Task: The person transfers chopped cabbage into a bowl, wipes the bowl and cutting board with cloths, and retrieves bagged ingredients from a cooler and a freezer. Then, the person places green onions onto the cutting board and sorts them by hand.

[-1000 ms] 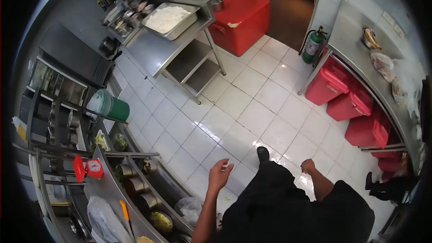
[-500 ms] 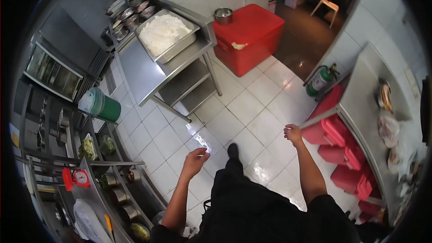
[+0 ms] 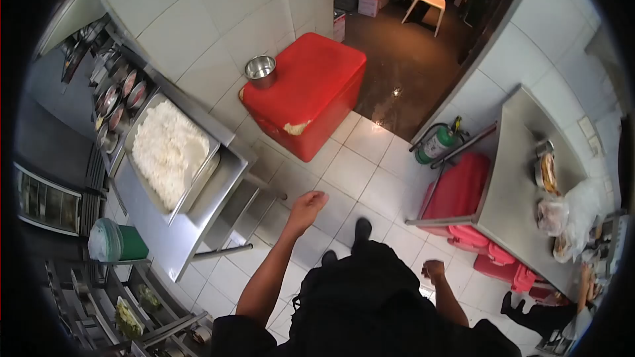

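My left hand (image 3: 307, 213) hangs in the air over the tiled floor, fingers apart and holding nothing. It is nearest to the corner of a steel table (image 3: 218, 215) and a red cooler box (image 3: 314, 92). Lower on the right, my right hand (image 3: 433, 270) is beside my body with its fingers curled in; whether anything is in it is too small to tell. On the steel table sits a deep metal tray of white food (image 3: 165, 152). A small steel bowl (image 3: 260, 71) rests on the cooler box.
A doorway with a brown floor (image 3: 390, 86) opens ahead, a chair beyond it. A green fire extinguisher (image 3: 436, 143) stands right of it. Along the right runs a steel counter (image 3: 516, 205) above red bins (image 3: 463, 188). A green bucket (image 3: 126, 241) and shelves are at the left.
The view has moved closer to the red cooler box and the tray. My left hand has risen in view. My right hand rose, then dropped back beside my body.
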Tool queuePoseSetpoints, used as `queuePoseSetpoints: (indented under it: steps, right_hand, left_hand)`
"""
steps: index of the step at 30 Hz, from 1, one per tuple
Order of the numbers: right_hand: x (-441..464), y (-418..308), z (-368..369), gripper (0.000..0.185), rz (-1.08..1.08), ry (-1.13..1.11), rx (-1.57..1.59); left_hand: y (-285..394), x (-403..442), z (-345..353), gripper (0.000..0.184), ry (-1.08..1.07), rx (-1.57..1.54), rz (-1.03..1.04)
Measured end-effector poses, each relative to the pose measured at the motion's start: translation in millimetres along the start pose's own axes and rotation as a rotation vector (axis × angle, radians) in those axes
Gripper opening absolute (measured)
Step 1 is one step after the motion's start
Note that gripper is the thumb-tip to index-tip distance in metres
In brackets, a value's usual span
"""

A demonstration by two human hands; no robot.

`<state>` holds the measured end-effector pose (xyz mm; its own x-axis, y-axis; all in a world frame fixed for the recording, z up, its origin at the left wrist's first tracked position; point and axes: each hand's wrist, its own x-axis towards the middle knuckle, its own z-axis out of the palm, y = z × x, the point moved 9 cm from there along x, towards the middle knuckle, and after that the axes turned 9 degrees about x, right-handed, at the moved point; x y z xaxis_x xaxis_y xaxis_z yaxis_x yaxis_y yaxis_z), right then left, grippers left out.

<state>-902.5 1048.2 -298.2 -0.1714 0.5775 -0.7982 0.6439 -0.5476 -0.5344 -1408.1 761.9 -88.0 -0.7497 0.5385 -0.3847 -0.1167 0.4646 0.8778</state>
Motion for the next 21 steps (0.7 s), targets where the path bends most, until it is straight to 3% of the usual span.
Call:
queuePoseSetpoints:
  steps: [2, 3, 5, 7, 9, 11, 13, 16, 21]
  right_hand:
    - [-8.5, -19.0, 0.7, 0.014, 0.085, 0.068, 0.011]
    - [20.1, -28.6, 2.3, 0.017, -0.087, 0.009, 0.012]
    - [75.6, -105.2, 29.8, 0.016, -0.115, -0.043, -0.07]
    - [91.9, -183.5, 61.0, 0.018, -0.133, -0.013, 0.123]
    - [149.8, -281.9, 116.2, 0.018, -0.921, -0.214, -0.96]
    - [167.7, -357.8, 135.2, 0.026, -0.638, -0.187, -0.281]
    - [141.4, -444.5, 171.9, 0.033, -0.514, -0.159, -0.123]
    - [130.8, -521.9, 212.8, 0.032, -0.536, -0.185, -0.149]
    - [117.7, -550.4, 222.3, 0.033, -0.492, -0.073, -0.264]
  left_hand:
    - [-1.2, 85.1, 10.7, 0.041, -0.036, -0.081, -0.033]
    - [-4.1, 117.7, 12.9, 0.044, -0.047, -0.179, -0.053]
    - [11.2, 185.7, -11.5, 0.046, 0.24, -0.423, -0.294]
    - [19.4, 240.5, -25.3, 0.047, 0.175, -0.579, -0.22]
    - [21.3, 297.0, -57.0, 0.047, 0.241, -0.708, -0.197]
    - [6.8, 327.6, -82.5, 0.046, 0.355, -0.795, -0.248]
    - [4.8, 369.7, -114.4, 0.046, 0.517, -0.85, -0.307]
    - [-10.8, 449.4, -164.0, 0.041, 0.615, -0.886, -0.266]
    - [-53.9, 557.4, -216.8, 0.047, 0.78, -0.865, -0.441]
